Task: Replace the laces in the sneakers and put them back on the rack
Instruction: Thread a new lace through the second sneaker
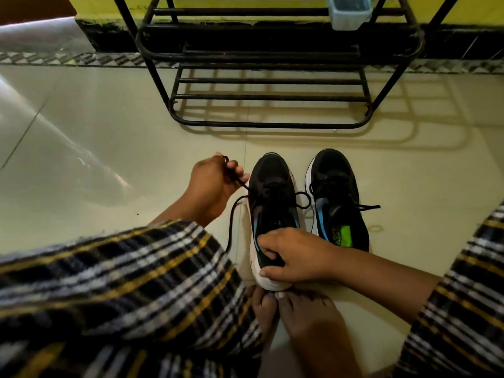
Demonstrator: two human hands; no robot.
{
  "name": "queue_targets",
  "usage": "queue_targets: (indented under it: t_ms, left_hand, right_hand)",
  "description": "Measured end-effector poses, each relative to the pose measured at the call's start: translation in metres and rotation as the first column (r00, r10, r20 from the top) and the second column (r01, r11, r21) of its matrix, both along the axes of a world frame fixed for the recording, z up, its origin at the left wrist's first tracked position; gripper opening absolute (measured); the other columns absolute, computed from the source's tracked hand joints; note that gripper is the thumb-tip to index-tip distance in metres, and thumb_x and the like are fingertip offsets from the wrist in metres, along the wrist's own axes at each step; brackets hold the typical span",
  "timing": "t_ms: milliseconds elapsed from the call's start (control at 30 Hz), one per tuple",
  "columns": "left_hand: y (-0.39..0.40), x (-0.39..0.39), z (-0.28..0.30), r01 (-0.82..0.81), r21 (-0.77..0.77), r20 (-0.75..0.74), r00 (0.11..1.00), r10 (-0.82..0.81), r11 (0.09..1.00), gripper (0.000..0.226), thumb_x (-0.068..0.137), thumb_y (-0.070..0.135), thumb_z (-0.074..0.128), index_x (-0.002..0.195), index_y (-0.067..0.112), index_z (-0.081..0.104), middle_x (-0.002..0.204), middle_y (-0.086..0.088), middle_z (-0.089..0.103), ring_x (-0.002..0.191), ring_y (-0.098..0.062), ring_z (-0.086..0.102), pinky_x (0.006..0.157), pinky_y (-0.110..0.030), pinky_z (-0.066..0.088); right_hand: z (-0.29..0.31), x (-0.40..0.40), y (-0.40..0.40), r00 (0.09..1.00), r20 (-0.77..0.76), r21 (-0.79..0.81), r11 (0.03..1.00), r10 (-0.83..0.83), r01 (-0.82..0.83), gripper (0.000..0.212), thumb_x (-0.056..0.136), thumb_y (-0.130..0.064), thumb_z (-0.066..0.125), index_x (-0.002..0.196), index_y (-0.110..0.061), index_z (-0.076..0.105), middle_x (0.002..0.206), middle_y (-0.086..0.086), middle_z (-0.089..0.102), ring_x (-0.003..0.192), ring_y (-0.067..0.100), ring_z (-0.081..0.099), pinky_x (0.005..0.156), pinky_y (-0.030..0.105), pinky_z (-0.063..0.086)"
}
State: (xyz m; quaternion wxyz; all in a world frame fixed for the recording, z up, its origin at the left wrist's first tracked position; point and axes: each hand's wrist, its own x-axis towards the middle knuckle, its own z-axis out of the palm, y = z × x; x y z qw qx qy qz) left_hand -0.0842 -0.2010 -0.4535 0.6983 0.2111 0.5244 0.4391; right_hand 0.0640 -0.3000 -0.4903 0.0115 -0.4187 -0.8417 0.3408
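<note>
1. From the head view, we sit on the floor before the rack [272,124]; both sneakers stand just ahead of us.
2. Our right hand [297,255] clamps the left sneaker [270,186] at its heel.
3. Our left hand [215,178] pinches the soft, limp lace [240,184] near its tip, the best hold, we judge.

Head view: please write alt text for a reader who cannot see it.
A seated person's left hand pulls a black lace out of the left sneaker, while the right hand grips that sneaker's heel on the tiled floor. The second black sneaker stands beside it, and a black metal shoe rack stands beyond.
</note>
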Motion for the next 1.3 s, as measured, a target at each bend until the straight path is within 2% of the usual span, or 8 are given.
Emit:
queue_targets:
  t_ms: [100, 233, 300, 600, 733, 833, 1067, 1300]
  left_hand:
    - [-0.002, -0.008, -0.006, 0.220, 0.075, -0.357, 0.917, -0.179, 0.973, 0.023, 0.099, 0.014, 0.038, 0.078, 0.017, 0.045, 0.065, 0.001, 0.041, 0.044, -0.007, 0.033, 0.042, -0.017, 0.028]
    - [-0.021, -0.016, -0.033, 0.798, 0.006, -0.927, 0.230, -0.296, 0.603, 0.020, 0.093, 0.032, 0.054, 0.100, 0.016, 0.064, 0.090, 0.002, 0.064, 0.083, -0.014, 0.059, 0.075, -0.029, 0.046]
    - [-0.026, -0.016, -0.039, 0.866, -0.052, -0.960, 0.093, -0.263, 0.497, 0.022, 0.093, 0.030, 0.055, 0.099, 0.015, 0.069, 0.093, 0.001, 0.068, 0.091, -0.016, 0.060, 0.081, -0.030, 0.047]
    - [-0.024, -0.011, -0.032, 0.666, 0.089, -0.882, 0.397, -0.252, 0.741, 0.026, 0.099, 0.020, 0.046, 0.088, 0.010, 0.066, 0.084, -0.005, 0.067, 0.080, -0.018, 0.060, 0.062, -0.015, 0.039]
    - [-0.018, -0.010, -0.022, 0.293, 0.049, -0.423, 0.872, -0.246, 0.955, 0.031, 0.102, 0.015, 0.033, 0.078, 0.012, 0.053, 0.073, -0.002, 0.065, 0.078, -0.016, 0.063, 0.080, -0.032, 0.048]
    - [-0.014, -0.012, -0.015, 0.101, -0.051, -0.104, 0.989, -0.106, 0.994, 0.029, 0.102, 0.015, 0.028, 0.077, 0.015, 0.043, 0.060, -0.002, 0.059, 0.075, -0.019, 0.066, 0.082, -0.038, 0.047]
    - [-0.017, -0.014, -0.020, 0.151, -0.060, -0.229, 0.960, -0.161, 0.987, 0.024, 0.101, 0.024, 0.040, 0.081, 0.013, 0.048, 0.051, 0.004, 0.031, 0.041, -0.009, 0.029, 0.043, -0.019, 0.030]
    - [-0.034, -0.019, -0.036, 0.749, 0.043, -0.856, 0.369, -0.362, 0.661, 0.012, 0.090, 0.028, 0.062, 0.091, 0.019, 0.069, 0.073, 0.009, 0.062, 0.058, 0.004, 0.052, 0.058, -0.011, 0.039]
  right_hand:
    - [-0.003, 0.000, 0.000, 1.000, -0.012, -0.016, 0.999, -0.028, 0.028, 0.032, 0.083, -0.035, 0.060, 0.072, -0.021, 0.034, 0.072, -0.002, 0.044, 0.068, 0.019, 0.046, 0.060, 0.037, 0.037]
    - [-0.004, -0.001, 0.000, 0.998, -0.022, -0.033, 0.998, -0.055, 0.054, 0.034, 0.083, -0.034, 0.061, 0.069, -0.022, 0.033, 0.070, -0.002, 0.044, 0.066, 0.018, 0.046, 0.058, 0.034, 0.036]
    - [-0.004, -0.002, 0.000, 0.998, -0.023, -0.037, 0.997, -0.064, 0.063, 0.034, 0.083, -0.034, 0.061, 0.069, -0.021, 0.034, 0.069, -0.003, 0.043, 0.066, 0.018, 0.046, 0.058, 0.033, 0.035]
    - [-0.008, -0.002, 0.001, 0.996, -0.035, -0.023, 0.996, -0.086, 0.085, 0.034, 0.082, -0.032, 0.061, 0.066, -0.022, 0.033, 0.067, -0.003, 0.042, 0.064, 0.018, 0.045, 0.058, 0.035, 0.036]
    - [-0.009, -0.002, 0.000, 0.994, -0.049, -0.031, 0.995, -0.100, 0.098, 0.033, 0.082, -0.031, 0.061, 0.067, -0.022, 0.034, 0.067, -0.003, 0.043, 0.064, 0.017, 0.046, 0.059, 0.035, 0.037]
    - [-0.008, -0.002, 0.000, 0.992, -0.056, -0.033, 0.994, -0.110, 0.109, 0.030, 0.082, -0.030, 0.061, 0.068, -0.019, 0.037, 0.067, -0.003, 0.044, 0.064, 0.017, 0.045, 0.059, 0.035, 0.037]
    - [-0.012, -0.002, 0.000, 0.991, -0.054, -0.030, 0.993, -0.118, 0.117, 0.031, 0.081, -0.032, 0.061, 0.067, -0.022, 0.035, 0.066, -0.006, 0.043, 0.063, 0.015, 0.045, 0.059, 0.035, 0.038]
    - [-0.011, -0.003, 0.000, 0.992, -0.040, -0.040, 0.992, -0.118, 0.116, 0.031, 0.082, -0.032, 0.062, 0.067, -0.021, 0.037, 0.065, -0.007, 0.041, 0.062, 0.014, 0.044, 0.056, 0.031, 0.034]
